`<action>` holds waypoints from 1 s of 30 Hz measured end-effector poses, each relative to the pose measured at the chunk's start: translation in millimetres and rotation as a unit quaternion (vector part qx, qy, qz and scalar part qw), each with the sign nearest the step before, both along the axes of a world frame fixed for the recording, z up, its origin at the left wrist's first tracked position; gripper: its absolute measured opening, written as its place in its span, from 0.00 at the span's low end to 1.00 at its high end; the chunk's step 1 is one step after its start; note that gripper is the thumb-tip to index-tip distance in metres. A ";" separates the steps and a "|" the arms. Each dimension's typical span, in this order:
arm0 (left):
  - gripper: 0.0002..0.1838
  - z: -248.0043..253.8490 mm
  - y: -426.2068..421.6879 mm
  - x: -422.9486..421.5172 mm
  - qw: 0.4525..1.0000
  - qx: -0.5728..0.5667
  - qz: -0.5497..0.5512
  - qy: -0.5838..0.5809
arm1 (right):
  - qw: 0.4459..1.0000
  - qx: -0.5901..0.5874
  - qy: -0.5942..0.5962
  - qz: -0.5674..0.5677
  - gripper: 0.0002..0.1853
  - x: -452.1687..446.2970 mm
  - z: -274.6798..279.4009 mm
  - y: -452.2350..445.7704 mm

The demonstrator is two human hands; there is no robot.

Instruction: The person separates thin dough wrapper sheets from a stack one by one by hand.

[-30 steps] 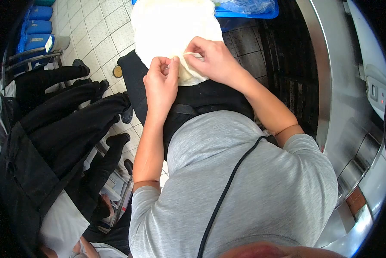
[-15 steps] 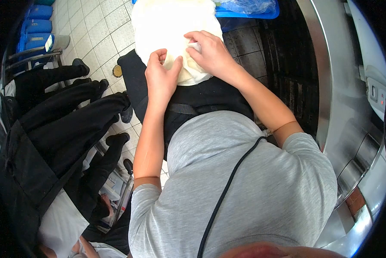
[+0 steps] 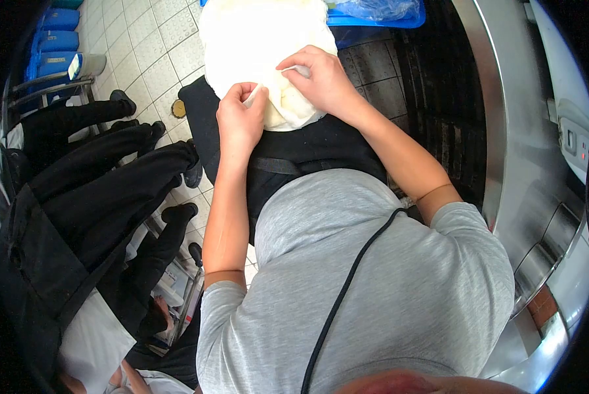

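A large pale, soft, sheet-like mass (image 3: 261, 39) lies in front of my body, overexposed to white across most of its surface. Its near edge, with folds, reaches my dark-clothed lap. My left hand (image 3: 242, 115) pinches a raised fold of it between thumb and fingers at the near left. Close by on the right, my right hand (image 3: 320, 79) grips another thin flap with thumb and forefinger. Between the two hands the material is creased and yellowish. What the mass is made of, I cannot tell.
Behind the mass is a blue tub (image 3: 406, 16) holding clear plastic. Several people in dark trousers (image 3: 104, 171) stand at the left beside metal racks. Blue containers (image 3: 59, 41) are at the upper left. A steel counter edge (image 3: 494, 131) runs down the right.
My left hand, spread half a second ago, has closed on a fold and shifted slightly left. My right hand has moved a little up since the first frame, its grip now on a flap further up.
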State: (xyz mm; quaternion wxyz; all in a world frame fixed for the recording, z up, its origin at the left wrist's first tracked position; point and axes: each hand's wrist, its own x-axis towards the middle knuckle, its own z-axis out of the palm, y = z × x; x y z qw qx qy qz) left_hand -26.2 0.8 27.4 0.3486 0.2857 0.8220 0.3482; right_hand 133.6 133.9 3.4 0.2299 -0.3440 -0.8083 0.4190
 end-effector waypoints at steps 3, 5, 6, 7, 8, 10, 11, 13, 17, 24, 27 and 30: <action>0.22 12.0 -0.3 4.5 0.999 -0.026 -0.014 0.032 | 1.000 0.006 0.007 0.010 0.08 0.7 0.4 -0.5; 0.22 15.2 0.3 5.9 0.999 -0.030 -0.011 0.024 | 1.000 0.015 0.008 0.015 0.08 0.9 0.9 -0.3; 0.22 15.8 0.3 5.9 0.999 -0.035 -0.008 0.017 | 0.999 0.020 0.012 0.024 0.08 0.9 0.9 0.1; 0.22 9.7 -1.5 4.4 0.999 -0.035 -0.008 0.017 | 0.999 0.025 0.017 0.032 0.08 0.9 1.1 0.3; 0.21 -1.8 -4.4 1.8 0.999 -0.009 -0.019 0.026 | 0.999 0.025 0.017 0.032 0.08 0.8 1.7 0.1; 0.20 -3.2 -4.1 3.1 0.999 0.018 -0.032 0.034 | 0.998 0.018 0.022 0.050 0.08 2.5 3.8 -0.7; 0.19 -2.2 -5.2 4.2 0.998 0.036 -0.032 0.028 | 0.998 0.018 0.021 0.050 0.08 3.4 4.5 -0.4; 0.17 -0.2 -6.6 5.4 0.998 0.053 -0.032 0.022 | 0.998 0.017 0.018 0.060 0.08 4.2 5.8 -0.3; 0.12 0.2 -11.6 7.2 0.995 0.073 -0.051 0.039 | 0.996 -0.044 0.025 0.074 0.09 5.4 10.5 0.2; 0.13 20.8 -13.8 12.4 0.993 0.082 -0.080 0.026 | 0.981 -0.142 0.050 0.119 0.08 6.4 8.4 6.9; 0.13 22.1 -17.7 12.5 0.991 0.090 -0.101 0.003 | 0.970 -0.187 0.049 0.147 0.08 9.2 12.5 13.6; 0.13 24.3 -21.9 12.4 0.988 0.087 -0.127 0.001 | 0.970 -0.172 0.043 0.166 0.12 14.3 12.0 17.6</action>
